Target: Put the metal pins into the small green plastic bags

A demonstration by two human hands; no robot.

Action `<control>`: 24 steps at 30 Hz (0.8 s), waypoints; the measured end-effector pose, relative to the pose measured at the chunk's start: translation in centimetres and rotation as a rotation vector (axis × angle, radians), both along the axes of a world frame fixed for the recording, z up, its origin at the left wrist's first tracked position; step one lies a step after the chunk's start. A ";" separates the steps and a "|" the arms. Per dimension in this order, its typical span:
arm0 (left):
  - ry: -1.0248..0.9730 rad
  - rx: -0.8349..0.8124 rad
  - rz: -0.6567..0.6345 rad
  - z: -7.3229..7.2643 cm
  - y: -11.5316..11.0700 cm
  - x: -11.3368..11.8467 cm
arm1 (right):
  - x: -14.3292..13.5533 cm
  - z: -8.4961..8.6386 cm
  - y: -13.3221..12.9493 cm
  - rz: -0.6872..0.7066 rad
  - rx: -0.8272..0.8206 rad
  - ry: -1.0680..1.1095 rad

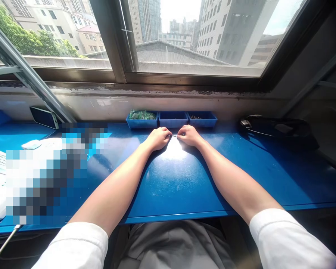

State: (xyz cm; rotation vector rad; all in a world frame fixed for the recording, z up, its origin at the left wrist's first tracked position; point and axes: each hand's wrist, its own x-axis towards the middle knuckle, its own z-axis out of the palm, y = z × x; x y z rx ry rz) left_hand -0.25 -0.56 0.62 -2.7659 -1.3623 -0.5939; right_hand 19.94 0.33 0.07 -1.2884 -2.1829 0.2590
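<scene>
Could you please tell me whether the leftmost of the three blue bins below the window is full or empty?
Full, as far as shows: green pieces reach above the rim of the leftmost bin.

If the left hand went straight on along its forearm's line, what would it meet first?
Probably the middle blue bin, at its front wall, just beyond the left hand; from this one view, depth and the exact line are hard to judge.

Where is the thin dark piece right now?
In the head view, the thin dark piece is near the centre, spanning the gap between the left hand and right hand, in front of the middle blue bin.
</scene>
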 end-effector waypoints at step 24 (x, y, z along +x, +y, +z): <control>-0.278 0.005 -0.073 -0.1 0.2 0.7 | -2.1 0.7 -0.7 0.061 -0.195 0.725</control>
